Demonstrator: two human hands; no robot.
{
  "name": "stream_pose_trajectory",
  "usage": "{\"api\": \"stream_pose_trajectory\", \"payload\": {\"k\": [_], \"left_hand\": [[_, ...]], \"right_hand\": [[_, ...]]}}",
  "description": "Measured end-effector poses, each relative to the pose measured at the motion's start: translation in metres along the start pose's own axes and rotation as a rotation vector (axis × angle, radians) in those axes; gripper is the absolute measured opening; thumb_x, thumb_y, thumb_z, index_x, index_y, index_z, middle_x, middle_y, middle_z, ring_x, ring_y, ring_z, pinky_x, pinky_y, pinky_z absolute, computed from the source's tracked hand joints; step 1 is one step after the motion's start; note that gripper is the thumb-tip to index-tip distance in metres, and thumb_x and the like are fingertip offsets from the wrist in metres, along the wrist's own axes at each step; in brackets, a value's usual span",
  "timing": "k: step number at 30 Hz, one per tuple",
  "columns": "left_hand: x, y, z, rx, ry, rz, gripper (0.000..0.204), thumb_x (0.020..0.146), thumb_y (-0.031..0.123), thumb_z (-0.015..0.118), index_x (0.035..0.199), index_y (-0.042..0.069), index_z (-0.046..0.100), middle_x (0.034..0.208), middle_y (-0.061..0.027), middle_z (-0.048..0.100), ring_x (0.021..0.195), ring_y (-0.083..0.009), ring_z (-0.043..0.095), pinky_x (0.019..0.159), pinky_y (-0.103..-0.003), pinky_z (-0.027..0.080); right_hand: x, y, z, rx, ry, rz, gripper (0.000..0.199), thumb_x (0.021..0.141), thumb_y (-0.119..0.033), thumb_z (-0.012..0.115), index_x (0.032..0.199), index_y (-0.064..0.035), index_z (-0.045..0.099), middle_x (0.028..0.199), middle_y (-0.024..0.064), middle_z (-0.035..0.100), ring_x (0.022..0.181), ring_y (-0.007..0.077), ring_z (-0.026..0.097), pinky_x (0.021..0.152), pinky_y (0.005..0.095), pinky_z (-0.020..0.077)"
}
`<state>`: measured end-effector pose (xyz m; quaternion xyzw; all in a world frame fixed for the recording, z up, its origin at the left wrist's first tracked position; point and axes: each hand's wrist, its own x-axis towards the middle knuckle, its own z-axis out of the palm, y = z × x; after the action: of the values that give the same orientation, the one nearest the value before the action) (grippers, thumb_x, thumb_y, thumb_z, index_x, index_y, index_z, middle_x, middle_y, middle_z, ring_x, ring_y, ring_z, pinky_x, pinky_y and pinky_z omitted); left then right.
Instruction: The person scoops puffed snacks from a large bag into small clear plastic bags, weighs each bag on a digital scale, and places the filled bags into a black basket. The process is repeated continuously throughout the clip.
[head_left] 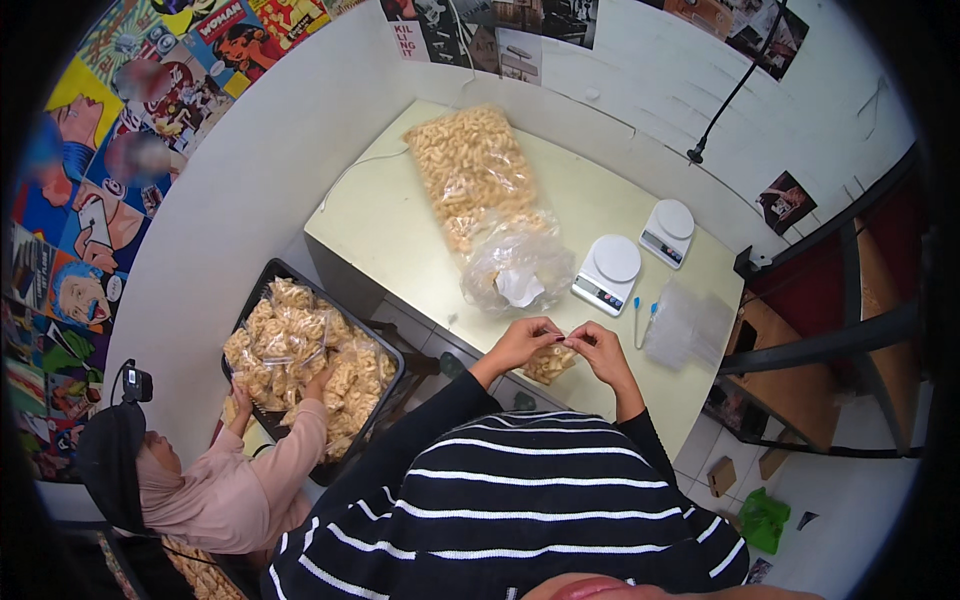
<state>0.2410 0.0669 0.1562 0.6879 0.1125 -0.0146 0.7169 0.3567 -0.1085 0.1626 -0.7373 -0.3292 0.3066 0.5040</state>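
At the table's near edge, my left hand (524,343) and my right hand (602,352) meet, fingertips pinched together. Between them hangs a small clear plastic bag (548,367) of curly, pale-yellow snack pieces, gripped at its top edge. Beyond my hands lies a large clear sack (477,175) of the same snack, its crumpled mouth towards me with something white in it. A white kitchen scale (606,276) stands just past my right hand. To its right are a thin tool with blue ends (637,318) and a pile of flat clear bags (684,327).
A second white scale (667,233) stands farther back on the pale table (375,215). At left, another person (215,480) has both hands at a black crate (395,362) heaped with filled bags. A black cable (722,108) hangs over the far right; shelving (800,350) stands right.
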Motion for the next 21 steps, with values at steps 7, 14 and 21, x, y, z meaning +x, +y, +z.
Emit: {"api": "stream_pose_trajectory", "payload": {"k": [7,14,21], "left_hand": [[-0.006,0.003,-0.008,-0.094,0.181,0.023,0.009,0.09,0.007,0.064,0.091,-0.002,0.064,0.085,-0.0058,0.069,0.079,-0.0091,0.063,0.071,-0.025,0.05],[-0.001,0.008,0.002,-0.08,0.175,0.113,0.01,0.088,0.009,0.068,0.09,-0.001,0.066,0.082,-0.004,0.069,0.074,-0.0066,0.061,0.066,-0.023,0.048],[0.0,0.019,0.006,-0.049,0.169,0.101,0.011,0.088,0.011,0.068,0.089,0.0,0.069,0.079,-0.0022,0.068,0.073,-0.0064,0.06,0.066,-0.023,0.048]], "right_hand": [[-0.003,0.002,0.007,0.074,0.02,-0.004,0.014,0.088,-0.013,0.069,0.093,-0.0016,0.063,0.08,-0.0005,0.062,0.073,0.0063,0.054,0.068,0.0216,0.0446],[-0.009,0.002,-0.01,0.134,0.141,0.029,0.012,0.086,-0.011,0.07,0.09,-0.0012,0.063,0.077,0.0,0.061,0.071,0.0071,0.054,0.065,0.0231,0.0441],[-0.009,0.006,-0.024,0.138,0.088,0.051,0.008,0.088,-0.009,0.067,0.089,-0.002,0.062,0.076,-0.0015,0.059,0.069,0.0067,0.053,0.064,0.0209,0.0424]]}}
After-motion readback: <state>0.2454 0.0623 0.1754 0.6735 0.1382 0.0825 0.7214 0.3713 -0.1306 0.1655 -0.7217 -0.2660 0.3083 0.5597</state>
